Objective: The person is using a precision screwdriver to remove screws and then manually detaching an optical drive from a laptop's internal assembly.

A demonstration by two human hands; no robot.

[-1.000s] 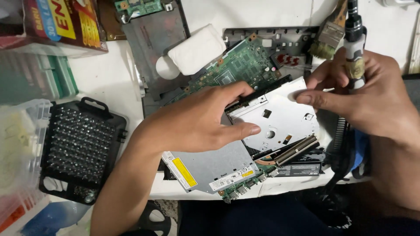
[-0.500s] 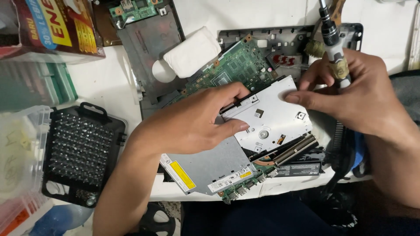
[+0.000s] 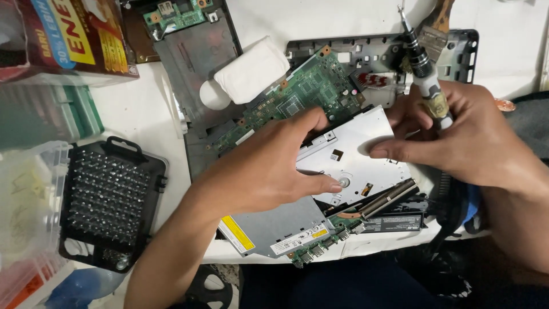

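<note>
While our left hand (image 3: 269, 166) lies spread, palm down, on the drive (image 3: 320, 194), its fingertips press the pale metal lid near the round hub. That drive is a flat, thin, square-cornered box of brushed grey metal with a yellow sticker at its near left corner; it rests tilted over the green board (image 3: 309, 91) and overhangs the near table (image 3: 143, 109) edge. Our right hand (image 3: 474, 137) is curled around a screwdriver (image 3: 426, 74), thumb and forefinger pinching its slim shaft. The tool has a knurled black neck, a pale handle and a fine steel tip pointing up and away from us. The forefinger of that hand reaches out to touch the drive's right edge.

Beneath the drive sits a dark plastic chassis (image 3: 377, 57), ribbed and full of small square cutouts. A copper pipe (image 3: 389, 197) with a finned metal block lies just beside the drive's near right edge. A soft white pad (image 3: 251, 68), pillow-shaped, rests on a matte grey panel (image 3: 200, 63) further back. To the left, well apart, an open black bit case (image 3: 111, 200) holds neat rows of shiny steel bits. A glossy red carton (image 3: 68, 34) stands at the far left corner, with clear plastic boxes (image 3: 28, 200) below it.
</note>
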